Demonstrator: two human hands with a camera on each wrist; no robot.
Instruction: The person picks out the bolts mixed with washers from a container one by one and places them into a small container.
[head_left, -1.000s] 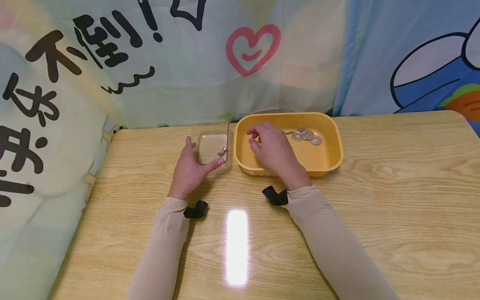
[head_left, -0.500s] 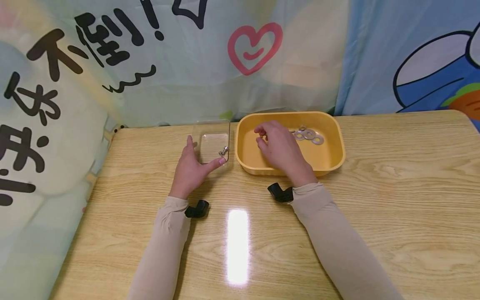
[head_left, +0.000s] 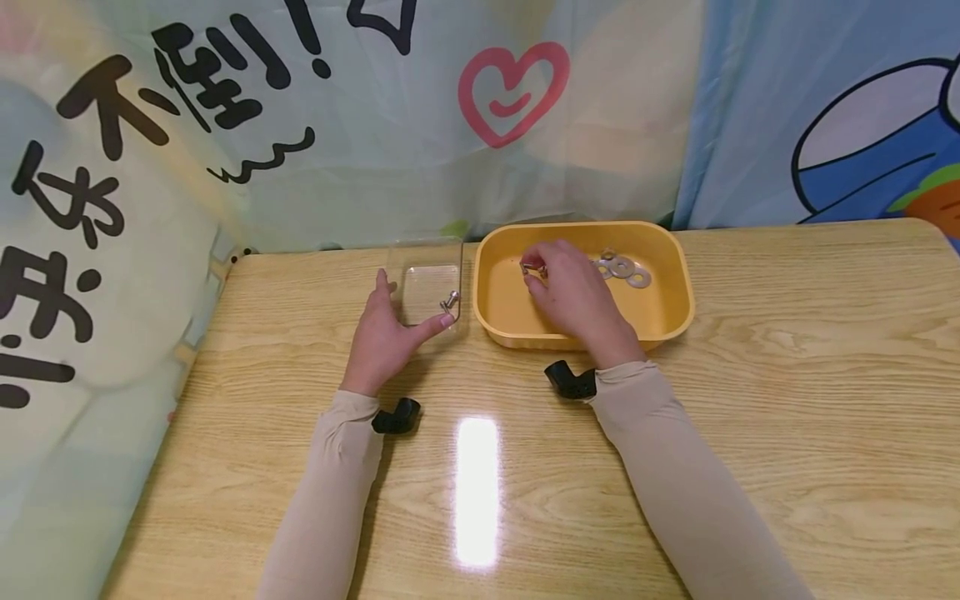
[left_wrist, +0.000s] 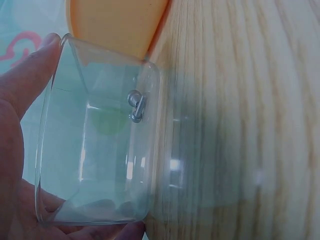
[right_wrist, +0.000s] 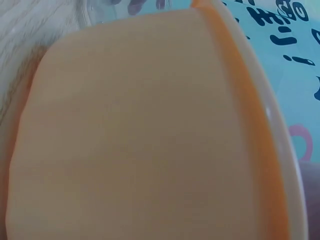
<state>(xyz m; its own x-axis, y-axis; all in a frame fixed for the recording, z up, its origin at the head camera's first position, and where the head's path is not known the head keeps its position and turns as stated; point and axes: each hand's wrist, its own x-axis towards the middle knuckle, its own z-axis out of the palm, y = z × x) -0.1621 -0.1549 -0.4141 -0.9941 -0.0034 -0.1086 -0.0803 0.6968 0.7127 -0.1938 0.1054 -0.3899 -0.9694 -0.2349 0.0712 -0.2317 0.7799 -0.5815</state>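
Observation:
My left hand (head_left: 384, 342) grips a small clear plastic box (head_left: 429, 279) at the table's back edge, thumb on one side and fingers on the other. A few silver screws (left_wrist: 136, 106) lie in the box's corner. My right hand (head_left: 581, 300) is over the yellow tray (head_left: 498, 308), pinching a small shiny metal piece (head_left: 534, 268) that looks like a screw, partly hidden by the fingers. Several flat metal washers (head_left: 621, 267) lie in the tray beyond this hand. The right wrist view has only the tray's bare floor (right_wrist: 130, 125) and walls, without the fingers.
Box and tray stand side by side on a wood-grain table (head_left: 787, 375). Close behind them hangs a printed cloth (head_left: 375, 167). A black wrist camera (head_left: 397, 417) juts from the left sleeve, another black camera (head_left: 570, 381) from the right.
The right hand has shifted slightly right within the tray, and a shiny metal piece now shows between its fingertips. The left hand keeps its grip on the box.

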